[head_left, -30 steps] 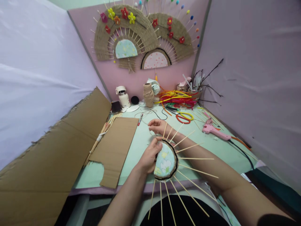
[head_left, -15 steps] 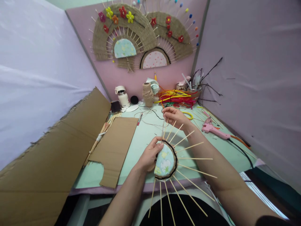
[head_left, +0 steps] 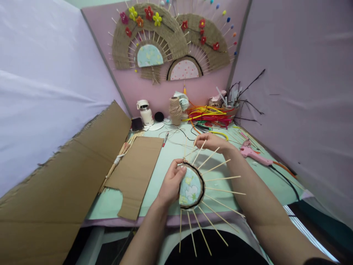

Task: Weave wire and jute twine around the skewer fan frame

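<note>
My left hand (head_left: 171, 182) grips the straight edge of a half-round floral fabric piece (head_left: 190, 187) with a black cord rim. Several thin wooden skewers (head_left: 223, 179) fan out from that rim, right and downward. My right hand (head_left: 211, 141) is beyond the skewers' upper ends, fingers pinched on a thin strand of jute twine (head_left: 179, 144) that runs toward the piece. The twine spool (head_left: 174, 110) stands at the back of the green table (head_left: 162, 165).
Cardboard sheets (head_left: 138, 169) and a skewer bundle (head_left: 118, 162) lie left. A pink glue gun (head_left: 252, 154) lies right. Coloured pipe cleaners (head_left: 209, 115), a white jar (head_left: 145, 112) and a basket of twigs (head_left: 230, 105) sit at the back. Finished fans (head_left: 154, 40) hang on the wall.
My right hand rose from beside the piece's top to the far side of the skewers, drawing twine, then dropped slightly back. The left hand tilted the piece a little.
</note>
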`<move>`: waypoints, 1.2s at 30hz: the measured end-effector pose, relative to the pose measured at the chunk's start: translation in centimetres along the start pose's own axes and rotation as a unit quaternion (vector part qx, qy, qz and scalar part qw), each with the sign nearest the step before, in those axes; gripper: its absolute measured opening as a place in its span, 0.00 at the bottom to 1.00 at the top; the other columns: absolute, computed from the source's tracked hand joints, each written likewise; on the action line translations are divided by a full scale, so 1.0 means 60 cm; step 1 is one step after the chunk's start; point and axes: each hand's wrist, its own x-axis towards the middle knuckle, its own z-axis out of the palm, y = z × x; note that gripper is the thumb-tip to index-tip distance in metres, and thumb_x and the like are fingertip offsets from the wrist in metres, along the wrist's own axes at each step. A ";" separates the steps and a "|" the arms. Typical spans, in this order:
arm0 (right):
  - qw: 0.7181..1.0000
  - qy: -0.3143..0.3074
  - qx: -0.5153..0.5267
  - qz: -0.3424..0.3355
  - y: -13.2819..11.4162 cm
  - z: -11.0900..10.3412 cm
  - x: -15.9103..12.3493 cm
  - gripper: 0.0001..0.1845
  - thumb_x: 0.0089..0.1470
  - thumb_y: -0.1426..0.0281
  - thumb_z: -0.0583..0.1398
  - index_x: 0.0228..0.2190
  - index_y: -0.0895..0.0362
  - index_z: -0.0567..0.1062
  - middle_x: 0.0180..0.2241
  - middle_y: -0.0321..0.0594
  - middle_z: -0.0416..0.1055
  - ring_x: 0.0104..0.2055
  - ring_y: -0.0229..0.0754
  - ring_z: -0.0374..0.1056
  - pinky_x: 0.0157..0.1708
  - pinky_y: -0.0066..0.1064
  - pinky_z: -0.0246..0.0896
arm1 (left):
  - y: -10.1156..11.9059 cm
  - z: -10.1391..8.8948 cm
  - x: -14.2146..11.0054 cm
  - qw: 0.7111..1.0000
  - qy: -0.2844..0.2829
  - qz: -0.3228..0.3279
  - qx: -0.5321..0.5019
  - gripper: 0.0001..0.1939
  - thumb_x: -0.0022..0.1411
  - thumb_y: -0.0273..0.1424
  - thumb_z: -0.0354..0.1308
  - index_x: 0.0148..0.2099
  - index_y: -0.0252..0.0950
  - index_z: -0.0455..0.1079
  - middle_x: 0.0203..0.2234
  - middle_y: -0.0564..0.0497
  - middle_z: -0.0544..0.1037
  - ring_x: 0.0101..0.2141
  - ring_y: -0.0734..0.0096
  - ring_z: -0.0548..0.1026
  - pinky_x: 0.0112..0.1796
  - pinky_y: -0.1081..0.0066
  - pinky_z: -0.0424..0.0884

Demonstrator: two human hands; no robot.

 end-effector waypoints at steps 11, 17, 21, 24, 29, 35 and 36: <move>0.955 -0.288 -0.045 0.054 -0.006 0.034 -0.008 0.13 0.40 0.65 0.68 0.25 0.63 0.79 0.21 0.37 0.71 0.24 0.33 0.63 0.25 0.24 0.55 | 0.000 -0.014 -0.051 0.990 0.109 0.082 0.036 0.17 0.59 0.39 0.56 0.48 0.42 0.57 0.24 0.58 0.68 0.20 0.79 0.62 0.22 0.78 0.56; 0.958 -0.279 -0.030 0.064 0.004 0.038 -0.008 0.13 0.38 0.65 0.69 0.25 0.63 0.79 0.22 0.36 0.72 0.25 0.33 0.64 0.26 0.24 0.57 | 0.001 -0.011 -0.055 0.990 0.104 0.087 0.033 0.16 0.58 0.39 0.57 0.46 0.43 0.57 0.24 0.57 0.68 0.21 0.77 0.63 0.23 0.77 0.56; 0.957 -0.281 -0.025 0.069 0.002 0.039 -0.009 0.13 0.38 0.66 0.69 0.25 0.63 0.78 0.21 0.36 0.71 0.25 0.33 0.64 0.26 0.24 0.56 | 0.000 -0.011 -0.059 0.989 0.107 0.091 0.035 0.15 0.58 0.38 0.57 0.45 0.43 0.58 0.24 0.57 0.68 0.22 0.77 0.63 0.23 0.77 0.56; 0.955 -0.289 -0.026 0.058 -0.003 0.040 -0.010 0.14 0.38 0.64 0.69 0.25 0.63 0.78 0.21 0.37 0.71 0.24 0.33 0.63 0.25 0.24 0.56 | 0.000 -0.009 -0.063 0.987 0.124 0.095 0.033 0.15 0.58 0.38 0.57 0.46 0.42 0.58 0.26 0.56 0.69 0.22 0.77 0.64 0.24 0.77 0.57; 0.951 -0.307 -0.029 0.038 -0.011 0.043 -0.012 0.16 0.39 0.61 0.68 0.24 0.64 0.78 0.20 0.36 0.69 0.24 0.33 0.61 0.25 0.24 0.55 | 0.010 -0.011 -0.066 0.989 0.127 0.078 0.000 0.19 0.56 0.36 0.59 0.50 0.42 0.61 0.27 0.55 0.71 0.24 0.77 0.66 0.25 0.77 0.59; 0.947 -0.317 -0.032 0.041 -0.011 0.051 -0.012 0.16 0.39 0.62 0.68 0.24 0.63 0.77 0.21 0.35 0.69 0.24 0.32 0.62 0.27 0.25 0.55 | 0.039 -0.026 -0.062 0.995 0.094 -0.014 0.035 0.15 0.53 0.36 0.61 0.43 0.37 0.72 0.29 0.52 0.74 0.25 0.77 0.67 0.26 0.76 0.61; 0.947 -0.317 -0.030 0.042 -0.011 0.052 -0.011 0.15 0.39 0.62 0.68 0.25 0.63 0.77 0.21 0.35 0.69 0.25 0.33 0.62 0.27 0.25 0.55 | 0.042 -0.028 -0.061 0.994 0.097 -0.014 0.054 0.14 0.52 0.37 0.62 0.41 0.37 0.73 0.28 0.52 0.74 0.25 0.77 0.67 0.27 0.76 0.61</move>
